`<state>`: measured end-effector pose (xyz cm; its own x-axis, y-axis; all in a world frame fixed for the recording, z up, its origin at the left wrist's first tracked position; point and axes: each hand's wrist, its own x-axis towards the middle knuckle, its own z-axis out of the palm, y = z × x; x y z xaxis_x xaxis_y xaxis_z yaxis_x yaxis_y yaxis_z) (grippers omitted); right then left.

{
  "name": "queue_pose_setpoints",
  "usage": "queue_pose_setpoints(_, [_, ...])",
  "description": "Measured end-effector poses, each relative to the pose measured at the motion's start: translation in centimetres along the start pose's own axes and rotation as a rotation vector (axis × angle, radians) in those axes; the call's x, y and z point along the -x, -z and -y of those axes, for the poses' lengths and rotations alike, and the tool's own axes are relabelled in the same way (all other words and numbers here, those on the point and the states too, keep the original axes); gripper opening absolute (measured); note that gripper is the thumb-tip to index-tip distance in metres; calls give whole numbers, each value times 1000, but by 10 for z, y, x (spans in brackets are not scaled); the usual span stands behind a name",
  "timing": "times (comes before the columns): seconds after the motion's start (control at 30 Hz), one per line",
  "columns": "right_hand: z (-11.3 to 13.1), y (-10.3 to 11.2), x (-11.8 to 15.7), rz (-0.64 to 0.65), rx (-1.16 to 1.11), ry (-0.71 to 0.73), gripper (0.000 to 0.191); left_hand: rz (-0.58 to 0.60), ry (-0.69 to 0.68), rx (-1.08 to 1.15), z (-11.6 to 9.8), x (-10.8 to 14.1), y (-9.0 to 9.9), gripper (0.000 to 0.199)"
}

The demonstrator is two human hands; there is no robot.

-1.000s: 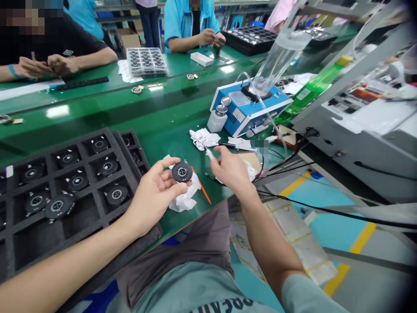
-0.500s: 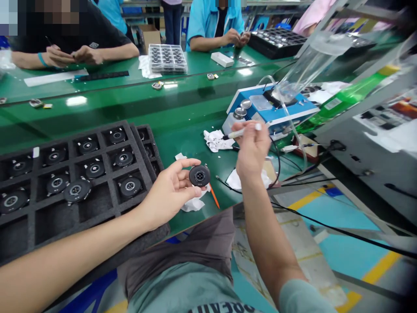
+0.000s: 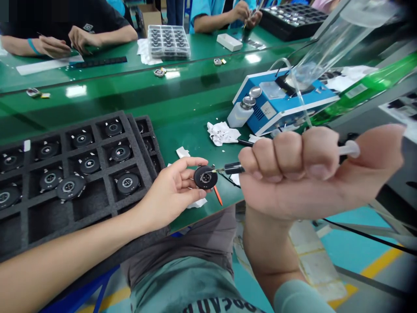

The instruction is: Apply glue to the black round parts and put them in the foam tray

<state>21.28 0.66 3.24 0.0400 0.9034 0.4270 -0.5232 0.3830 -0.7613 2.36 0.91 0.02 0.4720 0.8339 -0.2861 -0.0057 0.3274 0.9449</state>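
Note:
Between its thumb and fingers, my left hand (image 3: 172, 191) grips a round black watch body (image 3: 204, 178) by its edge, the sensor side facing up. Raised close to the camera, my right hand (image 3: 293, 174) is wrapped round a pen-like tool (image 3: 233, 168) with a dark front end. The tool's thin tip points left and reaches the watch body's face; whether it touches cannot be told. At the left, a dark foam tray (image 3: 97, 195) holds several similar watch bodies, one (image 3: 71, 187) lying across a divider.
Beyond my hands are crumpled white paper (image 3: 223, 133), a pump bottle (image 3: 241, 112) and a blue device (image 3: 276, 102). An orange stick (image 3: 218, 195) lies near the table edge. Two people work across the green table (image 3: 182, 100); a clear box (image 3: 168, 42) stands there.
My right hand has come nearer the camera and turned, bringing the tool's tip to the watch body. My left hand keeps its hold. The view has shifted slightly.

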Motion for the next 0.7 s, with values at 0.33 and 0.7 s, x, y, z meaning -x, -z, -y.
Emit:
queue_pose_setpoints(0.33, [-8,4,1,110,-129,21,56,0,8,2,-3,1,-3,51])
queue_pose_setpoints(0.7, [-10,4,2,114,-94,29,56,6,0,5,-2,0,-3,50])
